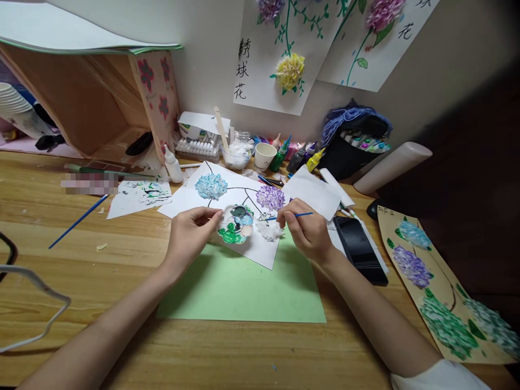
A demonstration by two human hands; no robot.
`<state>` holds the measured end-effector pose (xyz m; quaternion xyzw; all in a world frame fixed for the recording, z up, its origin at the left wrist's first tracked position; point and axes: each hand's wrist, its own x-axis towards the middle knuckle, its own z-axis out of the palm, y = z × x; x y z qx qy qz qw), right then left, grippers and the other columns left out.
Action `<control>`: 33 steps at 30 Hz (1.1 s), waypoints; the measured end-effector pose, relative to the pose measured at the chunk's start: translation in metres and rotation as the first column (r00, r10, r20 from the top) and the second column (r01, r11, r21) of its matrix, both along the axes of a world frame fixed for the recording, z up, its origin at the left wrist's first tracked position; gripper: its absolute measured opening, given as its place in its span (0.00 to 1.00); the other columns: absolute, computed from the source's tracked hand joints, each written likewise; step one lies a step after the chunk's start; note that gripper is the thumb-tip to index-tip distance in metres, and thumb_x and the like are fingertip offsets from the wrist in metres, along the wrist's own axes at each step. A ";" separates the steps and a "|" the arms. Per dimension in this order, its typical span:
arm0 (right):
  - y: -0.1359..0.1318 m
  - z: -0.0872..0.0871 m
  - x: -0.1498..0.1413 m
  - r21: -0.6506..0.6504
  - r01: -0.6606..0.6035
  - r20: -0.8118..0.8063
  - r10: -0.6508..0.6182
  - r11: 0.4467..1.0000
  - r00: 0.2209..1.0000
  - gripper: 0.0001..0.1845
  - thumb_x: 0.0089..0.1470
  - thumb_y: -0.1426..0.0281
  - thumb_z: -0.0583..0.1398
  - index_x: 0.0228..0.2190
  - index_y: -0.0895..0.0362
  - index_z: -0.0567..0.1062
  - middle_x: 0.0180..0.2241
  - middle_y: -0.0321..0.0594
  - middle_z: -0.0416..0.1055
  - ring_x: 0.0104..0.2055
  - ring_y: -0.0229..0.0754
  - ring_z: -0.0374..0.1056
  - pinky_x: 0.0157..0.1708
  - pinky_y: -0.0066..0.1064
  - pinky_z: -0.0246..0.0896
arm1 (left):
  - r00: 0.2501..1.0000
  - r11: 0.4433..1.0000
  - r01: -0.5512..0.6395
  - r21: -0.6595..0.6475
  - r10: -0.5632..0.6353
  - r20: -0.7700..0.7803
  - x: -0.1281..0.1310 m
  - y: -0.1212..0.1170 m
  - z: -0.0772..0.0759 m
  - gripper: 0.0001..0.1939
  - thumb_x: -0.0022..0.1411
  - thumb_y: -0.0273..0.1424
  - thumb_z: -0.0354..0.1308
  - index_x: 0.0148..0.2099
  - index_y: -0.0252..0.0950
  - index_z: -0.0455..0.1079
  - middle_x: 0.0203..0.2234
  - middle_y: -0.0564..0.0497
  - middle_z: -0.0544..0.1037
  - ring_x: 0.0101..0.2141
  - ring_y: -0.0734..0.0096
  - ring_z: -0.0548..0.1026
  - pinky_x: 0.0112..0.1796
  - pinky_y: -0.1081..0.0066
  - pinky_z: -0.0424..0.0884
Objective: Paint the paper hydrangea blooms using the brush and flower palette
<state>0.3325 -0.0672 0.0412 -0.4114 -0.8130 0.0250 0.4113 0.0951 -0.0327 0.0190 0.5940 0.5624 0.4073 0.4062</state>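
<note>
Thumb and fingers of my left hand [190, 235] pinch the edge of a small round paint palette [246, 231], its wells smeared green, dark, pale blue and peach. My right hand [306, 227] grips a thin blue paintbrush [303, 214], its tip pointing left over the paper. Below both hands lies a white sheet [260, 254] with dark painted stems. On it sit a raised blue flower [211, 186], a purple flower [270, 197] and a white fluffy flower [270, 231] near the brush tip. The palette covers part of the sheet.
Under the sheet is green paper [244, 292]. A phone [359, 249] and a painted flower card [442, 281] lie to the right. Behind stand a paper cup [265, 156], paint bottles [280, 156] and a white bottle [173, 165]. Another brush [79, 221] and a white cable [44, 290] are left.
</note>
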 end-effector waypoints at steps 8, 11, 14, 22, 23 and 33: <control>0.001 0.000 0.001 0.001 0.011 0.036 -0.011 1.000 0.999 0.13 0.62 0.73 0.47 0.29 0.54 0.67 0.24 0.38 0.68 0.29 0.41 0.63 0.30 0.34 0.60 | 1.000 1.000 -0.005 0.008 0.005 0.009 0.000 0.000 0.001 0.16 0.51 0.42 0.63 0.35 0.34 0.79 0.30 0.47 0.82 0.31 0.66 0.78 0.31 0.73 0.71; 0.001 0.001 0.002 0.011 0.007 0.022 -0.007 1.000 1.000 0.12 0.62 0.73 0.48 0.29 0.54 0.67 0.24 0.38 0.68 0.29 0.41 0.64 0.30 0.34 0.60 | 1.000 1.000 -0.003 -0.001 0.003 0.009 0.000 0.000 0.001 0.16 0.51 0.43 0.63 0.35 0.34 0.79 0.30 0.47 0.82 0.31 0.66 0.78 0.30 0.73 0.70; 0.001 0.001 0.002 0.010 0.017 0.023 -0.017 1.000 1.000 0.13 0.62 0.73 0.48 0.28 0.54 0.67 0.23 0.38 0.68 0.29 0.41 0.64 0.30 0.34 0.60 | 1.000 1.000 -0.005 0.003 0.005 0.008 0.001 -0.001 0.002 0.16 0.51 0.43 0.63 0.35 0.35 0.79 0.30 0.47 0.82 0.30 0.66 0.78 0.30 0.73 0.70; 0.001 0.004 0.005 -0.007 0.048 0.017 -0.047 0.999 0.999 0.14 0.63 0.72 0.47 0.26 0.54 0.67 0.22 0.38 0.67 0.28 0.41 0.64 0.31 0.35 0.60 | 1.000 1.000 -0.007 0.011 0.007 0.006 0.001 -0.001 0.003 0.16 0.51 0.42 0.63 0.35 0.34 0.79 0.30 0.47 0.82 0.31 0.66 0.78 0.31 0.73 0.71; 0.001 0.004 0.006 -0.010 0.050 0.017 -0.050 0.999 0.999 0.14 0.63 0.72 0.47 0.27 0.53 0.67 0.22 0.38 0.67 0.28 0.41 0.65 0.31 0.35 0.61 | 1.000 1.000 -0.009 0.011 0.009 0.004 0.001 -0.001 0.003 0.16 0.51 0.42 0.63 0.35 0.34 0.79 0.30 0.47 0.82 0.30 0.66 0.78 0.31 0.73 0.71; -0.001 0.006 0.005 -0.006 0.007 0.021 -0.006 1.000 1.000 0.13 0.62 0.74 0.48 0.27 0.54 0.66 0.23 0.38 0.68 0.29 0.41 0.64 0.30 0.34 0.58 | 1.000 1.000 -0.014 0.010 0.014 -0.005 0.001 -0.001 0.004 0.16 0.52 0.42 0.63 0.35 0.34 0.79 0.28 0.48 0.82 0.30 0.67 0.77 0.29 0.74 0.70</control>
